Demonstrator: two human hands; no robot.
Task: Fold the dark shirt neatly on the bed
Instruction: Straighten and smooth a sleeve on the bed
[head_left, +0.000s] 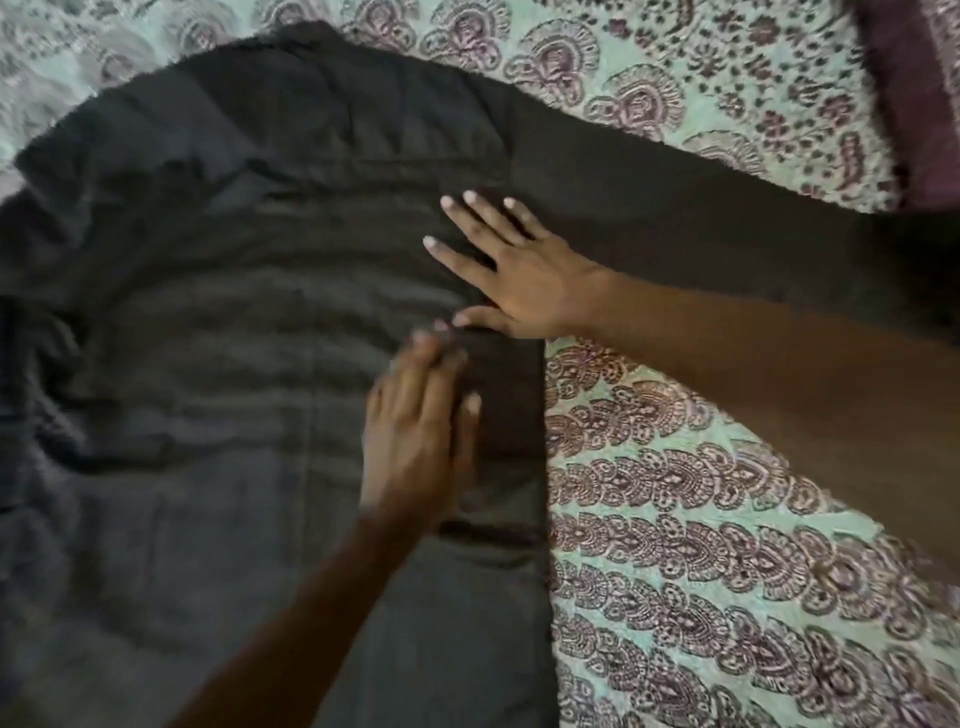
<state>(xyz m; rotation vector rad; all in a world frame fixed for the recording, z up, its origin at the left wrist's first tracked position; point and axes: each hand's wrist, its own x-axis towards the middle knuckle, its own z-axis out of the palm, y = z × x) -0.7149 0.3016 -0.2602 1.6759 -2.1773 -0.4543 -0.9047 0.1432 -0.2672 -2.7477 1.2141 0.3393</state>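
Note:
The dark shirt (218, 332) lies spread flat on the bed, filling the left and middle of the head view. One long sleeve (701, 208) stretches out to the right. My right hand (519, 270) lies flat on the shirt near the sleeve's root, fingers spread and straight. Just below it, my left hand (421, 431) presses flat on the shirt beside its straight right edge, fingers together and slightly blurred. Neither hand grips the cloth.
The bed is covered by a pale green sheet (727, 545) with a maroon paisley print, showing to the right and along the top. A maroon cloth or pillow (919, 98) sits at the top right corner.

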